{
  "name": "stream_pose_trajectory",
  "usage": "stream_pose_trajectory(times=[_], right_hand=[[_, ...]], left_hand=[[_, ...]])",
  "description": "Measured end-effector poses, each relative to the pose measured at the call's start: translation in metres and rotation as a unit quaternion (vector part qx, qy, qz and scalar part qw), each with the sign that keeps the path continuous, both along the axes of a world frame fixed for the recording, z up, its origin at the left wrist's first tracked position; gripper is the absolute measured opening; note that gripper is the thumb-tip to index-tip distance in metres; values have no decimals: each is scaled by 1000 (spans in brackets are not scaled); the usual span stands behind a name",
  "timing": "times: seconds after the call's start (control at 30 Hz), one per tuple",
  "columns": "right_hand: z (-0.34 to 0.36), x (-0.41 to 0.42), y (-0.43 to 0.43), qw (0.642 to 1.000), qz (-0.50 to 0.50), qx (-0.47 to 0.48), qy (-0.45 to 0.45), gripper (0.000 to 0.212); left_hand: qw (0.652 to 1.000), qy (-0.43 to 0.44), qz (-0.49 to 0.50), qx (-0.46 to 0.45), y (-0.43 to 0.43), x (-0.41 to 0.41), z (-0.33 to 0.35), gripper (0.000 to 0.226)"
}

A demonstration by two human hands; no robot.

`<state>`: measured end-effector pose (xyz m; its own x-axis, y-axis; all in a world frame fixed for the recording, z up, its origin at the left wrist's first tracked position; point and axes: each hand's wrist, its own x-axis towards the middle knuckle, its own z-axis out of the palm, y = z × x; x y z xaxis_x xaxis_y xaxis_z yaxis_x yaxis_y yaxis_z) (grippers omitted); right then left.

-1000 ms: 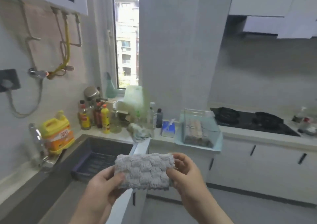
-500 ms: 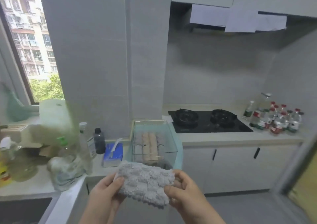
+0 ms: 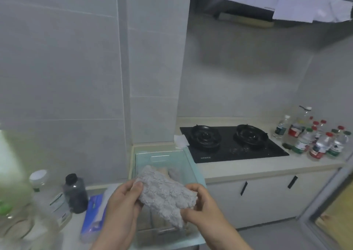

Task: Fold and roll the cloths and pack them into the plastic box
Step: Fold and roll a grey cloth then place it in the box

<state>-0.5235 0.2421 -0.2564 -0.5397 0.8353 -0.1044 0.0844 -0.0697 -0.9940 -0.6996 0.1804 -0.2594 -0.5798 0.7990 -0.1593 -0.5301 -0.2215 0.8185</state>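
Observation:
A folded grey fluffy cloth [image 3: 165, 193] is held between both hands, just above the clear plastic box [image 3: 162, 157] on the counter. My left hand [image 3: 122, 207] grips its left end and my right hand [image 3: 204, 207] grips its lower right end. Inside the box, partly hidden by the cloth, lie rolled cloths [image 3: 171, 172] in beige and grey. The box sits on a pale blue lid or tray [image 3: 196, 173].
A black two-burner gas hob [image 3: 229, 142] lies to the right of the box, with several water bottles [image 3: 313, 138] at the far right. Left of the box are a blue tissue pack [image 3: 93, 215], a dark bottle [image 3: 75, 194] and clear bottles. A tiled pillar stands behind.
The view has swung right and closer to the counter. Both hands have carried the grey cloth from beside the sink to just over the plastic box.

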Motion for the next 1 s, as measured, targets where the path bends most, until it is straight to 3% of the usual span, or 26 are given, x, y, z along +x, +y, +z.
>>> stream_pose_trajectory(times=[0.23, 0.33, 0.4, 0.5, 0.67, 0.73, 0.77, 0.8, 0.83, 0.87, 0.9, 0.93, 1.0], right_hand=[[-6, -38, 76, 997, -28, -7, -65, 49], [-8, -37, 96, 992, 19, 10, -126, 41], [-8, -38, 110, 991, 38, 1, -130, 42], [-13, -49, 135, 994, -20, -34, -104, 45], [-32, -70, 168, 976, -54, 54, -204, 35], [-41, -70, 179, 967, -94, 68, -228, 34], [-45, -70, 184, 960, -119, 76, -242, 33], [-51, -69, 188, 952, -140, 82, -260, 33], [-55, -67, 190, 944, -155, 88, -278, 33], [-58, -66, 193, 936, -165, 94, -296, 35], [-63, -65, 196, 929, -171, 103, -311, 39], [-66, -64, 198, 923, -176, 109, -323, 42], [-72, -63, 202, 915, -187, 117, -337, 46]], left_hand=[[996, -41, -76, -36, 94, -35, -11, 20], [993, -19, -94, -63, 124, -39, -19, 20], [990, -6, -108, -85, 142, -42, -25, 20], [985, -19, -142, -100, 165, -43, -34, 22], [979, -54, -161, -109, 200, -37, -50, 21], [981, 12, -122, -148, 213, -38, -70, 16], [968, 141, -109, -176, 217, -41, -85, 20], [919, 319, -131, -191, 221, -45, -104, 21], [828, 491, -195, -191, 224, -47, -117, 21], [711, 624, -272, -177, 228, -47, -128, 20], [603, 708, -333, -156, 235, -45, -139, 22], [526, 754, -370, -130, 243, -42, -149, 26], [426, 792, -427, -97, 266, -40, -170, 33]])
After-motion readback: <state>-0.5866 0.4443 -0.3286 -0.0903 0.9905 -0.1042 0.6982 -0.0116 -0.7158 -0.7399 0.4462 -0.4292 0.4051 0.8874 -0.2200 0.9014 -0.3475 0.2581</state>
